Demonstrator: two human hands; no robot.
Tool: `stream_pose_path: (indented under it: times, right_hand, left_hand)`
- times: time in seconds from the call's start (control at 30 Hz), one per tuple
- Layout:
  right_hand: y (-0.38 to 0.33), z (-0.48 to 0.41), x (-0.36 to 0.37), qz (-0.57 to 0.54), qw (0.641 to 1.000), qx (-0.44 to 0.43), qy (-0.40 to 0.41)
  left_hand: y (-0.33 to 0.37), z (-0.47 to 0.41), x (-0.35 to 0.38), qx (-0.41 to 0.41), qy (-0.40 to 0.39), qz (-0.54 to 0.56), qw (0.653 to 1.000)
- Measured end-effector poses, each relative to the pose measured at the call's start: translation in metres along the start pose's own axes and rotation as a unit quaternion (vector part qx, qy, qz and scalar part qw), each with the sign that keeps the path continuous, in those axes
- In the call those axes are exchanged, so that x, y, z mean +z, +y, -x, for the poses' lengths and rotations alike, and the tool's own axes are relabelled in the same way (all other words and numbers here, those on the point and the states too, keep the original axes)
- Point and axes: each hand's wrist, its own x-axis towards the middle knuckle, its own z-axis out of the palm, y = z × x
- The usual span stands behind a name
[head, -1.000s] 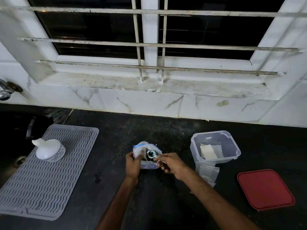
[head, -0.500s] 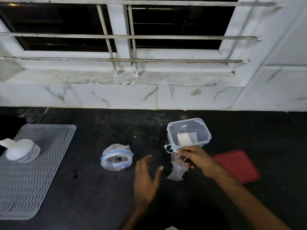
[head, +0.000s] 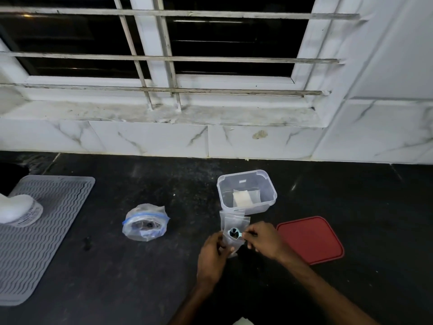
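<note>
On the black counter, my right hand (head: 262,239) pinches a small light-blue measuring spoon (head: 233,232) with dark contents. The spoon sits over the mouth of a small clear plastic pouch (head: 234,222), which my left hand (head: 212,253) holds at its left edge. More empty clear pouches lie under it, just in front of a clear plastic container (head: 247,192) with white packets inside. A larger zip bag (head: 145,222) with a blue seal and dark contents stands open to the left, apart from both hands.
A red lid (head: 310,239) lies flat to the right of my right hand. A grey ribbed drying mat (head: 39,231) with a white bottle (head: 16,211) on it covers the left. A small dark speck (head: 87,242) lies near the mat. A tiled wall and barred window stand behind.
My right hand carried the spoon from the zip bag to the small pouches by the container. My left hand let go of the zip bag and took hold of a small pouch.
</note>
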Motion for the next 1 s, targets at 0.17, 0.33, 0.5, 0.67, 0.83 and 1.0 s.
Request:
stream_pose_path:
  times: [0.17, 0.33, 0.5, 0.67, 0.83, 1.0]
  right_hand:
    - [-0.002, 0.000, 0.006, 0.131, 0.987, -0.083, 0.039]
    - [0.008, 0.000, 0.020, 0.138, 0.971, -0.163, 0.106]
    - [0.005, 0.004, 0.017, 0.096, 0.973, -0.156, 0.142]
    - [0.011, 0.002, 0.015, -0.012, 0.979, -0.104, 0.176]
    - [0.016, -0.001, 0.013, -0.119, 0.978, -0.045, 0.163]
    - [0.020, -0.003, 0.016, -0.166, 0.978, -0.006, 0.128]
  left_hand:
    - [0.000, 0.009, 0.004, 0.002, 0.032, 0.067, 0.997]
    - [0.002, 0.013, 0.007, 0.018, 0.071, 0.115, 0.991]
    - [0.004, 0.014, 0.012, 0.014, 0.079, 0.118, 0.990]
    - [0.004, 0.011, 0.012, 0.005, 0.074, 0.114, 0.991]
    - [0.000, 0.009, 0.012, -0.011, 0.067, 0.114, 0.991]
    - [0.001, 0.009, 0.012, -0.025, 0.052, 0.120, 0.991]
